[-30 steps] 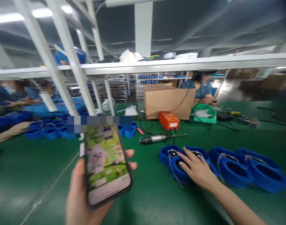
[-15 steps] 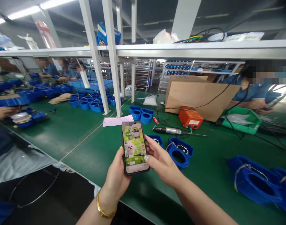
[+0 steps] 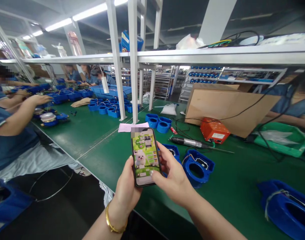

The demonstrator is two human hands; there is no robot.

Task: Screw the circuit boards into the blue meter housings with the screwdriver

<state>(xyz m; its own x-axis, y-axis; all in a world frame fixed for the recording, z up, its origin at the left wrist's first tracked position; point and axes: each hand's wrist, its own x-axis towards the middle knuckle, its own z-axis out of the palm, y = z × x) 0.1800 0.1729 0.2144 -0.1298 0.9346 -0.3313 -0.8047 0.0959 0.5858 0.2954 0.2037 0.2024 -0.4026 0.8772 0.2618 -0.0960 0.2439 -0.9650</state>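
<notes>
A smartphone point(image 3: 145, 160) is held upright over the near edge of the green table, its lit screen showing a white dog on a green background. My left hand point(image 3: 129, 181) is closed around its lower left side, a gold bangle on the wrist. From the right, my right hand point(image 3: 173, 176) grips the phone's edge, its thumb over the lower part of the screen. Just behind that hand lies a blue plastic housing point(image 3: 198, 168) with a round hole and wires. Another blue housing point(image 3: 173, 151) is partly hidden by the right hand.
Beyond the phone are a pink paper slip point(image 3: 134, 127), an electric screwdriver point(image 3: 189, 142), an orange box point(image 3: 214, 130) and a cardboard box point(image 3: 229, 106). A green bin point(image 3: 283, 140) stands right. White posts point(image 3: 134, 66) rise from the table point(image 3: 92, 140). Co-workers sit at left and right.
The view has swung left, so the table things appear farther right and more of the left co-worker shows. My right thumb has moved left across the phone screen.
</notes>
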